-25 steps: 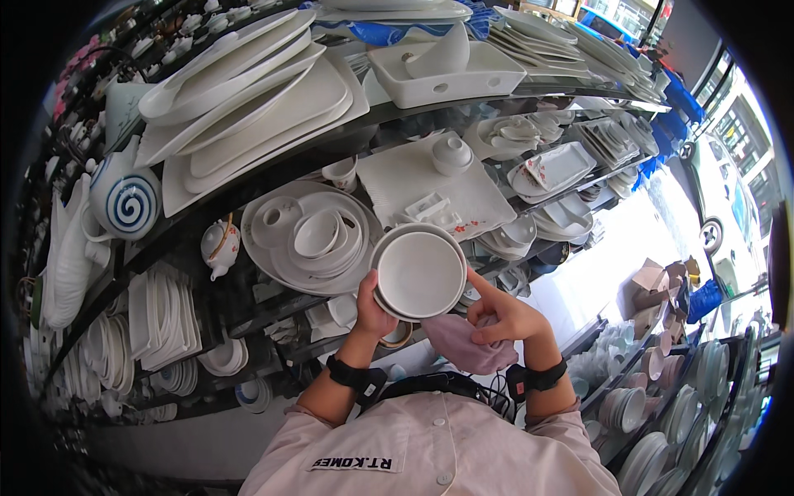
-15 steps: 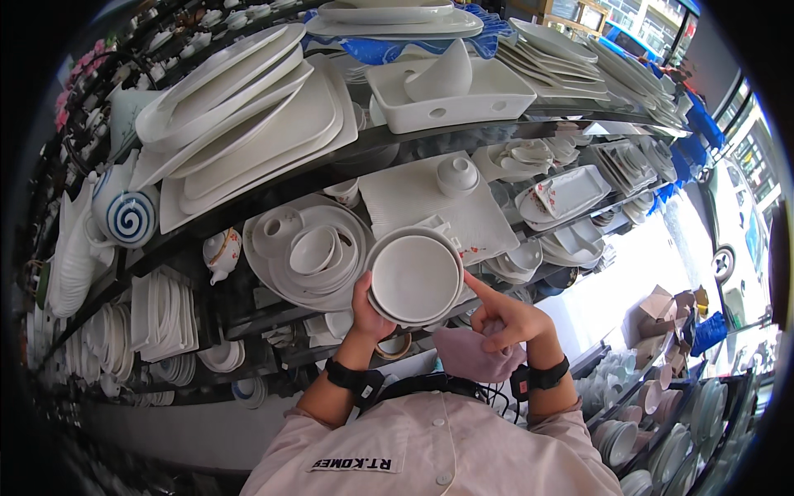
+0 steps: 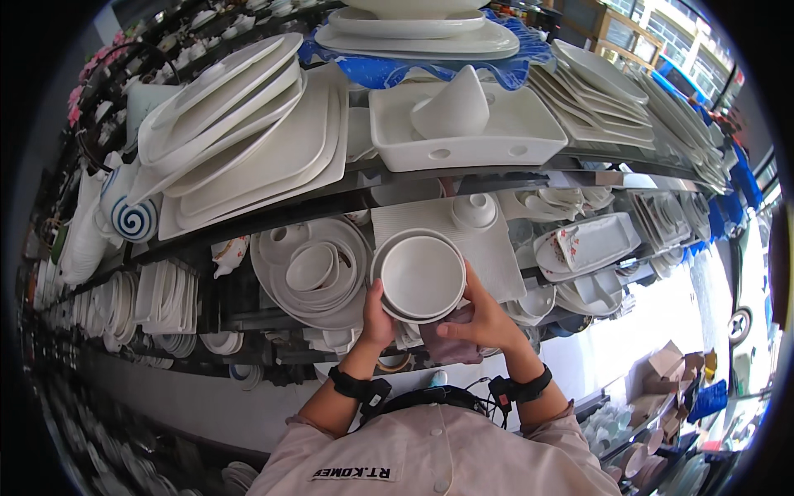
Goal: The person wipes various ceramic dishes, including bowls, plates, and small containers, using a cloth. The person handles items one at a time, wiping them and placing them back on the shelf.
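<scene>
Two white bowls (image 3: 423, 277), seemingly nested, are tilted so that the inside of the upper one faces me. My left hand (image 3: 378, 319) grips their left side, thumb along the rim. On the right, the fingers of my right hand (image 3: 490, 319) reach up against the bowls' outer side. That same hand has a mauve cloth (image 3: 452, 341) bunched under its thumb, just below the bowls. Behind the bowls lies a ribbed white square plate (image 3: 504, 260), with a small lidded white pot (image 3: 475, 212) on it. A large round plate (image 3: 263, 277) with smaller bowls sits to the left.
Above, the glass shelf carries leaning white platters (image 3: 273, 165), a deep rectangular dish (image 3: 504, 157) and a blue wavy-edged dish (image 3: 360, 70). A blue-swirled vase (image 3: 132, 217) stands at the left. Rectangular dishes (image 3: 604, 240) fill the right shelf. Cardboard boxes (image 3: 666, 368) stand at lower right.
My right hand has come in from the right, from pointing at the rim to holding the bowls' side, bringing the cloth closer beneath. The view has shifted, so the shelves sit lower.
</scene>
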